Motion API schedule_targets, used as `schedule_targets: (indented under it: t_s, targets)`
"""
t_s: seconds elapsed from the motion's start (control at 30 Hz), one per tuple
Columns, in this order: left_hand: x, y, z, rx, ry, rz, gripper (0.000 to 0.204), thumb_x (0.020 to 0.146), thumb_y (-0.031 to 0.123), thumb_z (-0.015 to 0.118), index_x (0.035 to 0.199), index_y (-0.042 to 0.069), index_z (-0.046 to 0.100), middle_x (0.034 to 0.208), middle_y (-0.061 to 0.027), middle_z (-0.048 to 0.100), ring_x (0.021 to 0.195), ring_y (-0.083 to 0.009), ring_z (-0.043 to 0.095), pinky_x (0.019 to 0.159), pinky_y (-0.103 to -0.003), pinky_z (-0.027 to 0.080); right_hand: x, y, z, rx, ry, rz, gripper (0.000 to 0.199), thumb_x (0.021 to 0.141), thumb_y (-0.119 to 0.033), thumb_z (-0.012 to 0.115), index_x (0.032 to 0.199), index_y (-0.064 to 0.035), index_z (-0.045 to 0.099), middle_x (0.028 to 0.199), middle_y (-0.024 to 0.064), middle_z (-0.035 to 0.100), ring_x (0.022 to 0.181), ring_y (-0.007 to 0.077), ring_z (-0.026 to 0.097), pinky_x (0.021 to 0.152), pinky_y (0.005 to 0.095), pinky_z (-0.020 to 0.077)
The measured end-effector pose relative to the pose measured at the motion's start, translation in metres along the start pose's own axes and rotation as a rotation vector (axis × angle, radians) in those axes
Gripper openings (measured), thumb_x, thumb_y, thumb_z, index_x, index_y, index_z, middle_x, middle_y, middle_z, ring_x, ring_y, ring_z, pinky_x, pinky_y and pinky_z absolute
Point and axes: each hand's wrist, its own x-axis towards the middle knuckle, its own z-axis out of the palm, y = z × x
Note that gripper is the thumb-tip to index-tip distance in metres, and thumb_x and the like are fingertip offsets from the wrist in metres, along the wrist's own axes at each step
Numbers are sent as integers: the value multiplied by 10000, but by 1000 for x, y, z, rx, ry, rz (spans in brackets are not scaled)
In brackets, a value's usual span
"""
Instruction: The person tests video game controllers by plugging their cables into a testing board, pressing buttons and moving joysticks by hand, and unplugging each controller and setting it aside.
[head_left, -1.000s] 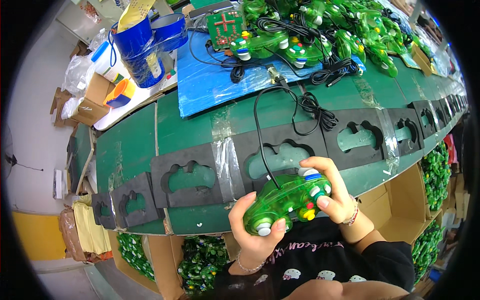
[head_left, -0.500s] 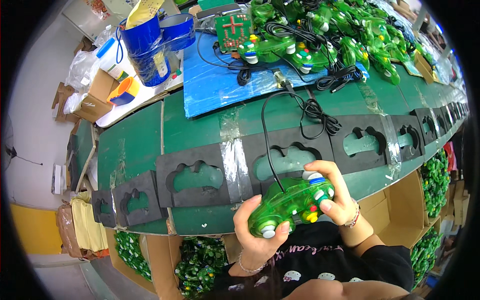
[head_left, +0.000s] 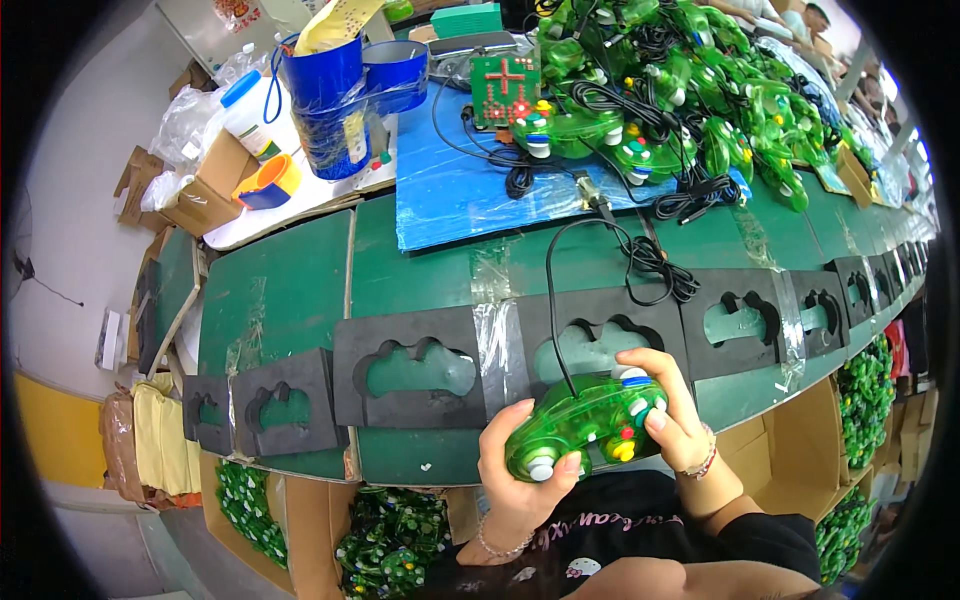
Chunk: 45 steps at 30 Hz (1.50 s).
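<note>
Hands grip a translucent green game controller [head_left: 585, 425] just above the counter's [head_left: 420, 275] near edge — the left hand [head_left: 520, 470] wraps its left grip, thumb on the white stick; the right hand [head_left: 675, 420] closes over the button side. Its black cable [head_left: 560, 300] loops up past an empty black foam cradle [head_left: 590, 335] toward a pile of green controllers [head_left: 680, 100].

Two hands [head_left: 520, 470] [head_left: 675, 415] share one green controller [head_left: 585, 425] — two blue buckets [head_left: 330, 95] [head_left: 400, 70], one white bottle [head_left: 245, 110], one circuit board [head_left: 503, 87] — a heap of controllers [head_left: 690, 90] too tangled to count.
</note>
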Motion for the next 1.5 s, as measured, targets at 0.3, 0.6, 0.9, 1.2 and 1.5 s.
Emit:
schedule_targets:
  t_s: [0.3,0.6,0.9,1.2,1.5]
  targets:
    - [-6,-4,-4,12,-65,47,693,737,251,758,1250,-13,374,1119,-108,455,953,-162,523,814,-275,460,3,4,5,191,8,21,623,849,-423,450,1274,29,391,1212,135,468,1119,199,462,969,322,344]
    - [-12,-15,-2,51,-63,86,677,748,226,755,1242,-19,362,1105,-124,473,937,-177,563,783,-282,497,2,6,3,239,43,27,590,832,-397,499,1241,20,412,1177,114,480,1092,180,473,959,309,351]
    - [-9,-14,8,96,7,249,609,699,162,795,1183,-11,468,868,-152,591,697,-220,593,598,-304,488,2,8,-2,168,76,-49,536,803,-309,580,1199,22,435,1115,93,490,1017,153,502,910,288,389]
    - [-6,-9,14,133,-9,337,623,697,182,796,1185,-9,459,865,-151,593,670,-237,588,565,-311,481,0,10,-5,171,89,-65,533,776,-274,625,1190,16,454,1100,91,495,1005,149,508,890,287,402]
    - [-8,-3,10,232,-12,420,649,690,210,802,1189,1,442,847,-148,590,644,-260,588,536,-329,491,-2,5,-11,58,-51,-64,646,722,-196,725,1251,9,415,1174,110,467,1070,181,478,913,299,382]
